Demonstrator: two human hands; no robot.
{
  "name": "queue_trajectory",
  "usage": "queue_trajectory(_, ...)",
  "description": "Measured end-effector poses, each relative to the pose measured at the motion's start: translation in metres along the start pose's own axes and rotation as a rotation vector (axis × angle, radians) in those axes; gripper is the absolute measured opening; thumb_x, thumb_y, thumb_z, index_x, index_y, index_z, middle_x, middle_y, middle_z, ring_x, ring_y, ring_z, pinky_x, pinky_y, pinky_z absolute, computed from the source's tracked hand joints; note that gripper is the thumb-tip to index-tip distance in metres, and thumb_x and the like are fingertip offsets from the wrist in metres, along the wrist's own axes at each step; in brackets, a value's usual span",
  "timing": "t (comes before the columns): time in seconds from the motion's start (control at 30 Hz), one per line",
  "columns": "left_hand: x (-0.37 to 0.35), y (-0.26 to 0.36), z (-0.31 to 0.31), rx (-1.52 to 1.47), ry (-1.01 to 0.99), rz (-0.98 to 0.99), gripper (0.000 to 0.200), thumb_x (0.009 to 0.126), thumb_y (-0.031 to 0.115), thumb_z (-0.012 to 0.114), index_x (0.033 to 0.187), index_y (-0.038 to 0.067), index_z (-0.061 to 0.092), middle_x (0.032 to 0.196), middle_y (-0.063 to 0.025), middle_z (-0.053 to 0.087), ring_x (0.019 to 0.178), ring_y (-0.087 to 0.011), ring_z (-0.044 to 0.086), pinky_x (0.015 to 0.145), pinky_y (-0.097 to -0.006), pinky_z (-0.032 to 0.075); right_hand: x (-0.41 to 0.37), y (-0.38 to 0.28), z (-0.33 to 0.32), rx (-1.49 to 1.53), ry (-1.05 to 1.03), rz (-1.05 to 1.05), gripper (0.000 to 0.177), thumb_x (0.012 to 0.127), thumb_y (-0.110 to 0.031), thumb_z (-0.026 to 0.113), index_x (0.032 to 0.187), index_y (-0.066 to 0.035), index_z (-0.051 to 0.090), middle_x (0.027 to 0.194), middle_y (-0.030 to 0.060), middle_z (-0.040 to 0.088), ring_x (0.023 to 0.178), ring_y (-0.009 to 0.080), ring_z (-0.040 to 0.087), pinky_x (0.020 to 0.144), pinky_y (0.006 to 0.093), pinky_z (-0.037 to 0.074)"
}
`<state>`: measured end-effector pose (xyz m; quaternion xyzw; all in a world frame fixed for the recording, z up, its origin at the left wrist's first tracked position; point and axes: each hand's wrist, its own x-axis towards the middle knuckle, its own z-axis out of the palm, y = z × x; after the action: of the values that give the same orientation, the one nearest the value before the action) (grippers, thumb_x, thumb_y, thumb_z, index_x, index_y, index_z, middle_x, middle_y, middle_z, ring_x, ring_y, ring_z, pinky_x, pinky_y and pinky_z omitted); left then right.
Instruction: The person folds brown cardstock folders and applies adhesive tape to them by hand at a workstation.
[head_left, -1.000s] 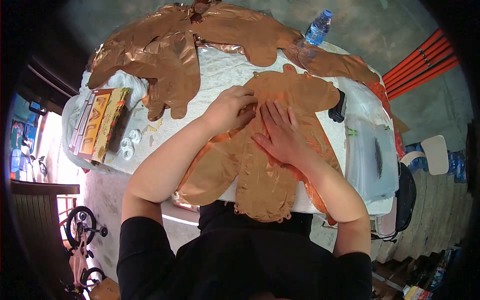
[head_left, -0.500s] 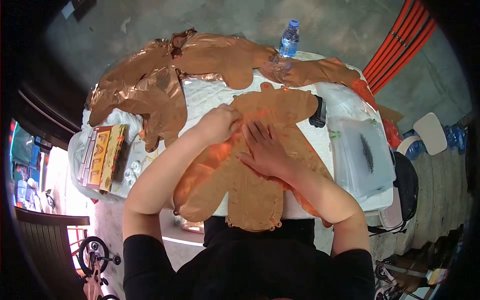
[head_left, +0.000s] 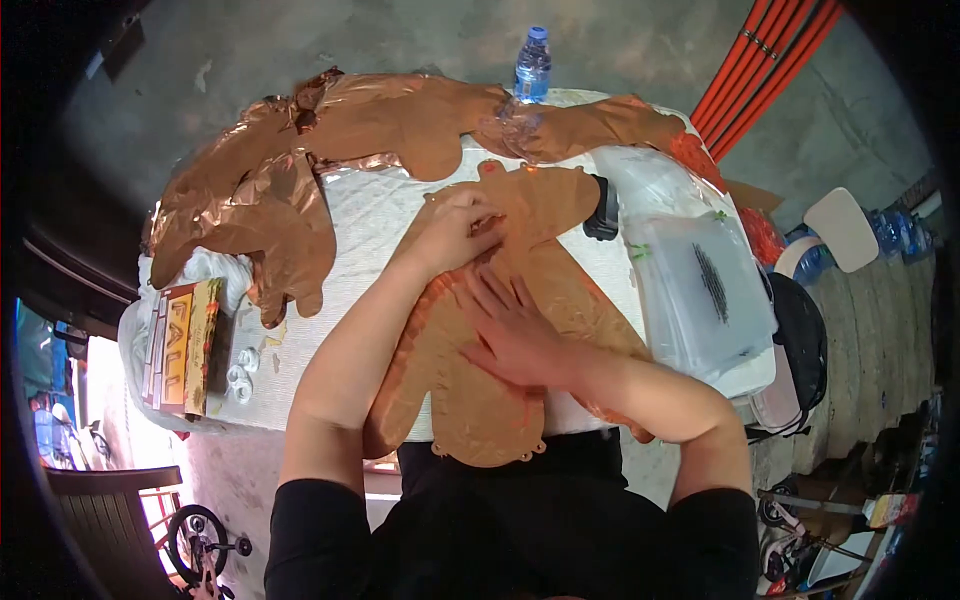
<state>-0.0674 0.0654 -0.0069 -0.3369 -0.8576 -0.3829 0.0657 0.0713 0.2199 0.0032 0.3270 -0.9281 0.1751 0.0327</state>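
A flat brown foil balloon (head_left: 490,400) with rounded lobes lies across the near middle of the table and hangs over its front edge. My right hand (head_left: 510,330) rests palm down on it with the fingers spread. Just above, my left hand (head_left: 455,235) is bent over the upper part of the foil, thumb and fingers curled together. What is between those fingertips, if anything, is too small to make out. A small tab with a red spot (head_left: 490,168) sticks out at the balloon's top edge.
More crumpled brown foil (head_left: 400,125) covers the table's far side, near a water bottle (head_left: 533,65). A black object (head_left: 601,210) sits right of the balloon. Clear plastic packets (head_left: 700,290) lie at right; a box (head_left: 185,345) and white rolls (head_left: 240,378) at left.
The view has shifted, so the table appears further left. My left hand has moved up the foil, away from my right hand, which stays spread flat.
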Motion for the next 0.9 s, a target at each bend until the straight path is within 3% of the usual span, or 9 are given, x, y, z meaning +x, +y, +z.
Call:
queue_trajectory(0.17, -0.003, -0.001, 0.006, 0.149, 0.061, 0.071, 0.037, 0.078, 0.024, 0.076, 0.111, 0.008, 0.067, 0.105, -0.0092, 0.058, 0.1, -0.026, 0.056, 0.084, -0.0363, 0.046, -0.079, -0.018, -0.037, 0.231, -0.408, -0.223, 0.064, 0.093, -0.031, 0.055, 0.147, -0.006, 0.029, 0.155, 0.0183, 0.022, 0.145, 0.0353, 0.015, 0.114, 0.0577, 0.012)
queue_trajectory(0.23, -0.004, 0.0, 0.007, 0.159, 0.007, 0.011, 0.042, 0.079, 0.034, 0.074, 0.115, 0.014, 0.065, 0.116, -0.006, 0.056, 0.112, -0.0251, 0.05, 0.095, -0.0374, 0.037, -0.095, -0.021, -0.046, 0.688, -0.389, -0.49, 0.048, 0.094, -0.02, 0.056, 0.139, -0.007, 0.045, 0.143, 0.016, 0.044, 0.137, 0.0308, 0.037, 0.111, 0.051, 0.028)
queue_trajectory(0.27, -0.005, 0.001, 0.007, 0.154, 0.006, 0.01, 0.042, 0.079, 0.034, 0.074, 0.115, 0.014, 0.065, 0.116, -0.006, 0.056, 0.112, -0.0251, 0.05, 0.095, -0.0374, 0.037, -0.101, -0.021, -0.052, 0.69, -0.392, -0.485, 0.048, 0.094, -0.02, 0.056, 0.139, -0.007, 0.045, 0.143, 0.016, 0.044, 0.137, 0.0308, 0.037, 0.111, 0.051, 0.028)
queue_trajectory(0.33, -0.006, 0.003, 0.007, 0.229, 0.026, 0.042, 0.04, 0.08, 0.035, 0.073, 0.113, 0.014, 0.066, 0.116, -0.0059, 0.056, 0.112, -0.0248, 0.05, 0.094, -0.037, 0.038, -0.102, -0.029, -0.077, 1.032, -1.009, -0.024, 0.034, 0.094, -0.014, 0.057, 0.127, -0.005, 0.057, 0.121, 0.0142, 0.063, 0.117, 0.0247, 0.058, 0.099, 0.0382, 0.044)
queue_trajectory(0.37, -0.006, 0.005, 0.007, 0.227, 0.024, 0.044, 0.04, 0.08, 0.035, 0.073, 0.113, 0.014, 0.066, 0.116, -0.0059, 0.056, 0.112, -0.0248, 0.05, 0.094, -0.037, 0.038, -0.112, -0.025, -0.068, 1.033, -0.827, -0.09, 0.025, 0.096, -0.017, 0.056, 0.115, -0.003, 0.064, 0.105, 0.0108, 0.069, 0.097, 0.0208, 0.067, 0.082, 0.0308, 0.052)
queue_trajectory(0.47, -0.007, 0.01, 0.006, 0.289, 0.064, 0.096, 0.039, 0.08, 0.031, 0.074, 0.112, 0.01, 0.066, 0.111, -0.0078, 0.057, 0.107, -0.0276, 0.052, 0.091, -0.0389, 0.041, -0.094, -0.015, -0.096, 0.965, -0.908, 0.179, 0.021, 0.093, -0.018, 0.06, 0.106, -0.003, 0.065, 0.099, 0.0104, 0.069, 0.088, 0.0273, 0.067, 0.075, 0.0348, 0.053)
queue_trajectory(0.6, -0.007, 0.016, 0.003, 0.35, -0.006, 0.066, 0.044, 0.081, 0.032, 0.073, 0.119, 0.01, 0.062, 0.116, -0.0083, 0.055, 0.109, -0.0278, 0.051, 0.092, -0.039, 0.04, -0.078, 0.003, -0.108, 0.121, -0.041, 0.166, 0.018, 0.084, -0.017, 0.064, 0.092, -0.001, 0.061, 0.087, 0.0145, 0.062, 0.079, 0.0379, 0.061, 0.069, 0.046, 0.05)
queue_trajectory(0.67, -0.006, 0.017, 0.004, 0.383, -0.019, 0.075, 0.046, 0.082, 0.032, 0.072, 0.12, 0.01, 0.061, 0.117, -0.0082, 0.055, 0.11, -0.0276, 0.05, 0.092, -0.039, 0.039, -0.069, 0.037, -0.09, -0.035, 0.085, 0.274, 0.021, 0.084, -0.017, 0.062, 0.096, 0.0, 0.059, 0.096, 0.0186, 0.06, 0.087, 0.0377, 0.061, 0.073, 0.0469, 0.05)
queue_trajectory(0.9, -0.006, 0.016, 0.002, 0.418, -0.067, 0.131, 0.042, 0.085, 0.031, 0.068, 0.123, 0.014, 0.06, 0.123, -0.0049, 0.054, 0.112, -0.0264, 0.049, 0.094, -0.0386, 0.038, -0.046, 0.059, -0.081, -0.128, -0.098, 0.607, 0.031, 0.084, -0.017, 0.062, 0.104, 0.005, 0.054, 0.105, 0.0242, 0.059, 0.091, 0.0392, 0.064, 0.078, 0.0448, 0.053)
